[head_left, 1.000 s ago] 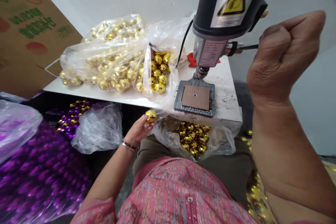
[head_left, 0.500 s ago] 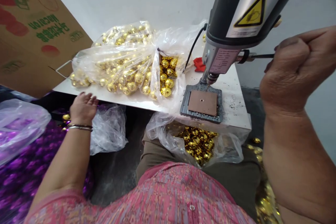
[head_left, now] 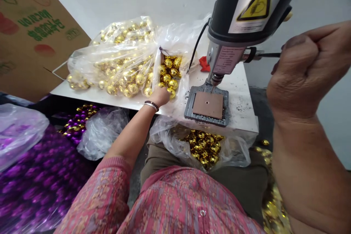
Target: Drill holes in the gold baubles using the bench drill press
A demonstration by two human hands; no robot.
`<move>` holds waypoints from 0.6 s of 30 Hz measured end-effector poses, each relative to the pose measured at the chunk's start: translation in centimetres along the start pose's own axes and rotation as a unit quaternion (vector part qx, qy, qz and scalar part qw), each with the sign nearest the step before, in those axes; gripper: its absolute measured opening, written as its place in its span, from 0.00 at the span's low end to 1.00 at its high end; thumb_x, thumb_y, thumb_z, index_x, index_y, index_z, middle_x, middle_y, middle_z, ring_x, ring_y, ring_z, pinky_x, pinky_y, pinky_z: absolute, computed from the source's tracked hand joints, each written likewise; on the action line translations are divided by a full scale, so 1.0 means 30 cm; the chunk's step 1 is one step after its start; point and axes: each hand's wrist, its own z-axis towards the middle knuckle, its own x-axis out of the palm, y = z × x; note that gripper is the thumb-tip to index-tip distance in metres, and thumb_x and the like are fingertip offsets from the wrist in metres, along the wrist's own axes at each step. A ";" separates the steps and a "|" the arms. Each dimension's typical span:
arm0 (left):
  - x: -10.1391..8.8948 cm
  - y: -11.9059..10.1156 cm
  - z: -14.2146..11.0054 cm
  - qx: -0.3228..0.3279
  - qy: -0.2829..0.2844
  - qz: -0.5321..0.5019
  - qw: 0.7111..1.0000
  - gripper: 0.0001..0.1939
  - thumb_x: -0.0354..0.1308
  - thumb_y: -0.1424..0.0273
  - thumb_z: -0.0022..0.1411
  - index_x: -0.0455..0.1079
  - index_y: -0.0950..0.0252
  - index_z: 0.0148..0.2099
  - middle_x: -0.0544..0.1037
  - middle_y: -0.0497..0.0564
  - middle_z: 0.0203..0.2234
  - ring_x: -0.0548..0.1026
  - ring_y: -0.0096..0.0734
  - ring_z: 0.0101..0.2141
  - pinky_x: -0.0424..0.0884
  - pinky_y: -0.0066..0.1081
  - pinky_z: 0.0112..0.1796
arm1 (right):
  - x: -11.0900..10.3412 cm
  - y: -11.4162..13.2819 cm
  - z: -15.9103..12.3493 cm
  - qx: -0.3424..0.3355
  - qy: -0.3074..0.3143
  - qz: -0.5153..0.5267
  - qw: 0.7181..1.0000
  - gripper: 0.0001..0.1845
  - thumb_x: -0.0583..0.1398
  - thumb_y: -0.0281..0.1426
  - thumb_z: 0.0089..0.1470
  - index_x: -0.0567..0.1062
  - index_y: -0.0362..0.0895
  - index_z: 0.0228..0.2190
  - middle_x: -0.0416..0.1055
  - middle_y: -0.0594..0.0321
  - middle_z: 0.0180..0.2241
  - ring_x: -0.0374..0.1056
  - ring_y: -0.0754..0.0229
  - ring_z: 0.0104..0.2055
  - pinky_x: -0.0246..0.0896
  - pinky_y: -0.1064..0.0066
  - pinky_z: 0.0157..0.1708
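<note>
Balls (head_left: 173, 72), gold-coloured, occupy the open bag (head_left: 182, 98) at the left hand (head_left: 161, 95), finger opening and hold indiscernible; right hand (head_left: 304, 69) encloses the lever (head_left: 270, 55).

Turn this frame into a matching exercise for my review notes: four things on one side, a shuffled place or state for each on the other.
1. bare left hand
2. bare right hand
3. flat brown square plate
4. big brown cardboard box

A. bears green lettering
B. closed on a thin dark lever
C. at shiny gold faceted balls in clear plastic
D. on a grey metal base

Pairs: 1-C, 2-B, 3-D, 4-A
</note>
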 end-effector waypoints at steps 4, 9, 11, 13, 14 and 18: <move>0.059 0.014 0.005 -0.004 -0.002 -0.102 0.995 0.16 0.69 0.64 0.74 0.81 0.66 0.58 0.89 0.64 0.47 0.87 0.53 0.52 0.81 0.40 0.55 | 0.010 0.002 -0.006 -0.016 -0.017 0.025 0.999 0.13 0.56 0.37 0.70 0.65 0.46 0.33 0.64 0.67 0.33 0.66 0.68 0.38 0.64 0.65 0.44; 0.088 -0.001 -0.032 -0.019 -0.066 -0.304 0.950 0.21 0.78 0.73 0.60 0.76 0.63 0.52 0.78 0.47 0.32 0.78 0.39 0.36 0.75 0.35 0.44 | 0.025 -0.028 -0.018 -0.036 -0.028 0.032 0.998 0.13 0.55 0.37 0.74 0.68 0.46 0.35 0.66 0.69 0.34 0.69 0.71 0.38 0.65 0.68 0.42; 0.078 -0.010 -0.053 -0.034 -0.075 -0.417 0.905 0.21 0.78 0.70 0.60 0.75 0.61 0.52 0.75 0.43 0.30 0.74 0.33 0.32 0.72 0.32 0.40 | 0.024 -0.032 -0.016 -0.050 -0.027 0.019 0.998 0.12 0.57 0.35 0.73 0.68 0.45 0.35 0.67 0.70 0.34 0.68 0.72 0.37 0.62 0.71 0.41; 0.063 -0.025 -0.075 -0.034 -0.032 -0.551 0.834 0.16 0.74 0.64 0.67 0.75 0.61 0.51 0.77 0.44 0.31 0.73 0.29 0.30 0.71 0.30 0.36 | 0.019 -0.024 -0.004 -0.049 -0.015 0.000 0.999 0.12 0.59 0.34 0.72 0.65 0.45 0.34 0.65 0.70 0.33 0.64 0.73 0.35 0.59 0.72 0.41; 0.055 -0.037 -0.085 -0.028 0.007 -0.607 0.794 0.13 0.72 0.61 0.70 0.75 0.62 0.49 0.80 0.46 0.33 0.74 0.28 0.30 0.72 0.29 0.35 | 0.016 -0.015 0.009 -0.041 -0.004 -0.005 0.999 0.13 0.59 0.33 0.72 0.63 0.45 0.34 0.63 0.69 0.33 0.62 0.73 0.35 0.58 0.71 0.41; 0.050 -0.121 -0.110 -0.021 0.148 -0.688 0.710 0.13 0.74 0.60 0.71 0.78 0.63 0.44 0.84 0.52 0.35 0.79 0.28 0.31 0.78 0.30 0.38 | 0.010 0.026 0.101 -0.002 0.040 -0.033 0.999 0.17 0.55 0.31 0.70 0.51 0.48 0.31 0.52 0.68 0.31 0.49 0.71 0.34 0.55 0.69 0.43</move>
